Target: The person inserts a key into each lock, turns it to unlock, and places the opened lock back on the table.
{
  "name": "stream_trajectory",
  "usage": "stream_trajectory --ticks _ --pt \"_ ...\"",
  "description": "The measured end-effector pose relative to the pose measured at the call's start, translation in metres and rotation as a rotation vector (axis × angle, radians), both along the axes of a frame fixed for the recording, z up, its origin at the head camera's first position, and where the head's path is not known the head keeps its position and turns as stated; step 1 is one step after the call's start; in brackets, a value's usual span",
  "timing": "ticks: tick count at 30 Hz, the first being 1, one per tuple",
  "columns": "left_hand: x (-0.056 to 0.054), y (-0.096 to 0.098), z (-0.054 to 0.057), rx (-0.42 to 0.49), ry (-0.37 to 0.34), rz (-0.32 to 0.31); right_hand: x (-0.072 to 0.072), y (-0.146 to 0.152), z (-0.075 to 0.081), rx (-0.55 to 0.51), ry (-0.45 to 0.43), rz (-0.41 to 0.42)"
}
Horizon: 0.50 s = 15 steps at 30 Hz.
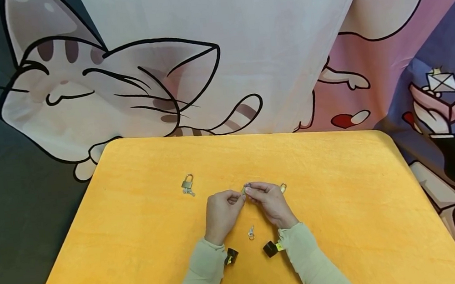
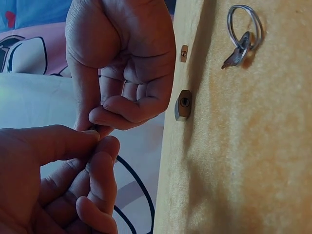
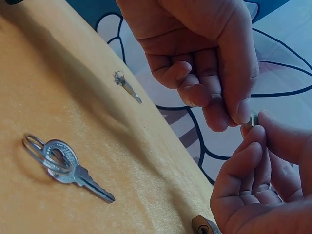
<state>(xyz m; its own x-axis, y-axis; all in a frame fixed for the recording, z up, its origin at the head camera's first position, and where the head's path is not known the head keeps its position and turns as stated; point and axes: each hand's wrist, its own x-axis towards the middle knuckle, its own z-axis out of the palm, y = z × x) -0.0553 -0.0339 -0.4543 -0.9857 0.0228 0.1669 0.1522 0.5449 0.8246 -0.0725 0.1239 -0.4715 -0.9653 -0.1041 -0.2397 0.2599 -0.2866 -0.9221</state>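
My left hand (image 1: 223, 212) and right hand (image 1: 272, 201) meet above the table, thumbs and fingertips pinching a small brass padlock (image 1: 244, 189) between them. Only a brassy sliver of this padlock (image 3: 252, 120) shows in the right wrist view; the fingers cover most of it. Below the hands lies a loose key (image 1: 251, 232) on a ring, seen closely as a silver key (image 3: 78, 175) in the right wrist view. Left of the hands rests another padlock (image 1: 187, 184) with keys beside its body. A brass padlock (image 1: 283, 188) sits just past my right hand, partly hidden by it.
A yellow cloth covers the table (image 1: 140, 260). Two padlocks show keyholes in the left wrist view, a nearer padlock (image 2: 183, 106) and a farther padlock (image 2: 184, 53). Behind the table hangs a printed cartoon curtain (image 1: 268, 55).
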Motion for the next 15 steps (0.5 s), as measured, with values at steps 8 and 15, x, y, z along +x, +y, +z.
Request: stream_trajectory --ticks 8,15 --pt "-0.0009 -0.0004 -0.0019 -0.011 0.002 0.003 -0.0004 0.0004 -0.0011 0.010 0.000 0.012" --pt "-0.0003 0.0000 -0.0016 -0.025 0.017 -0.003 -0.0010 0.0018 -0.0031 -0.002 -0.007 0.020"
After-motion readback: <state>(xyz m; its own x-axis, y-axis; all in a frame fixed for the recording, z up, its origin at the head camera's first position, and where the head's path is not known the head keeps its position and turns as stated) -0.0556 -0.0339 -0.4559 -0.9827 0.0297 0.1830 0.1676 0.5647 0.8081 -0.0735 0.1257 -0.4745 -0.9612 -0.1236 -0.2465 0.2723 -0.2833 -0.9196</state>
